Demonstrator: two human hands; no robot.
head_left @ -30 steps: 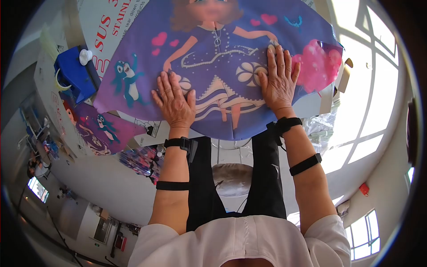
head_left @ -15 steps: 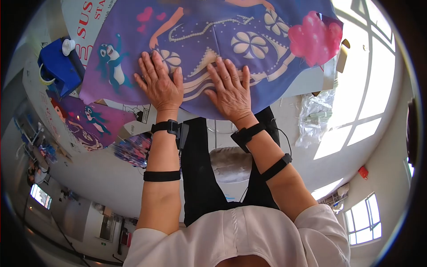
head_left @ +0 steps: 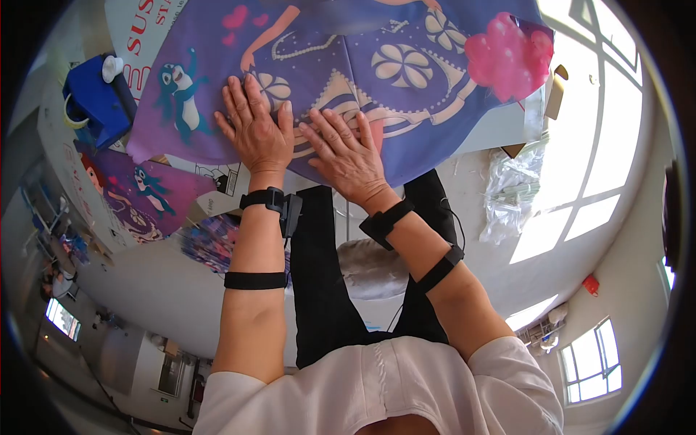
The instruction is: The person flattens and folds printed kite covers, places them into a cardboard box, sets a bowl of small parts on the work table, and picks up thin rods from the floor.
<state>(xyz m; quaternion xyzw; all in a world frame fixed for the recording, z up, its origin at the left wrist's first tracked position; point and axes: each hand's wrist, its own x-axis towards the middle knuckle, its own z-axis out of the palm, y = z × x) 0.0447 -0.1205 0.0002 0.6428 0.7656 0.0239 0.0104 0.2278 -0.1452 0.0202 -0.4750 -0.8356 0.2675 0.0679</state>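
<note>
A large purple-blue printed fabric piece point(head_left: 424, 148) lies spread in front of me, with a dress, hearts and a blue-and-white animal on it. My left hand point(head_left: 261, 138) rests flat on it beside a printed flower, fingers stretched out. Close to its right, my right hand point(head_left: 346, 156) presses flat on the fabric near the lower edge, fingers extended and angled to the left. Neither hand grips anything. At the fabric's right side is a pink, balloon-like cluster point(head_left: 507, 58); whether it is printed or separate I cannot tell.
Left of the fabric stands a blue holder point(head_left: 101, 101) with a white knob and a pale ring. Below it lies a smaller purple printed piece point(head_left: 145, 192). Lettered cardboard point(head_left: 141, 72) is underneath. Clear plastic wrapping point(head_left: 515, 188) is to the right, and a grey stool seat point(head_left: 373, 268) shows between my legs.
My right hand has slid left across the fabric, closer to my left hand. My left hand stays nearly in place, and both remain flat.
</note>
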